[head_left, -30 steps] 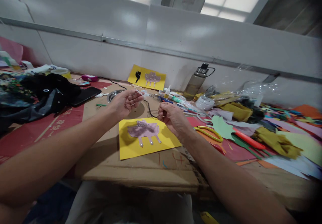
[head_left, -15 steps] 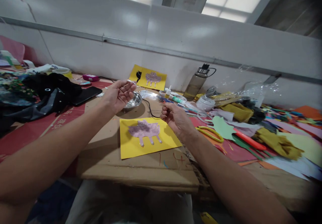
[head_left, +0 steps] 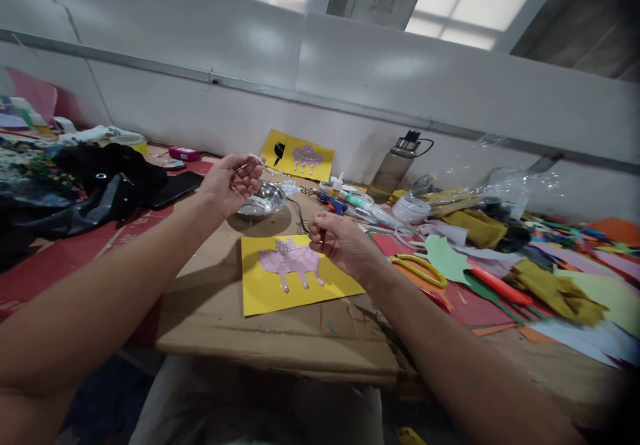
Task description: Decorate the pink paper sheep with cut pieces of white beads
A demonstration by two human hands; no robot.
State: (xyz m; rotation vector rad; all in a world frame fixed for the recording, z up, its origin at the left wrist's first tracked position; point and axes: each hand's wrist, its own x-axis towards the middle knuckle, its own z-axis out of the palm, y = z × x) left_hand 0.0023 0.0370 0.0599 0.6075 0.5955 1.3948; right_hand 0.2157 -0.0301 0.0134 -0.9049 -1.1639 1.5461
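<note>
My left hand, palm up with curled fingers, holds small white beads at its fingertips; they are blurred. It is raised beside a shiny metal bowl that has small pale bits in it. My right hand is pinched closed above the right part of a yellow card; whatever lies between its fingers is too small to make out. On the card is a pink cut-out shape with dripping legs and pearly dots along its top and at the leg ends.
A second yellow card with pink and black shapes leans at the wall. Behind my right hand are a blue glue gun and a water bottle. Yellow-handled scissors and paper scraps lie right; a black phone lies left.
My right hand has moved slightly left and down, over the card's top edge. My left hand has shifted slightly left, its fingers still at the beads. The view has turned a little.
</note>
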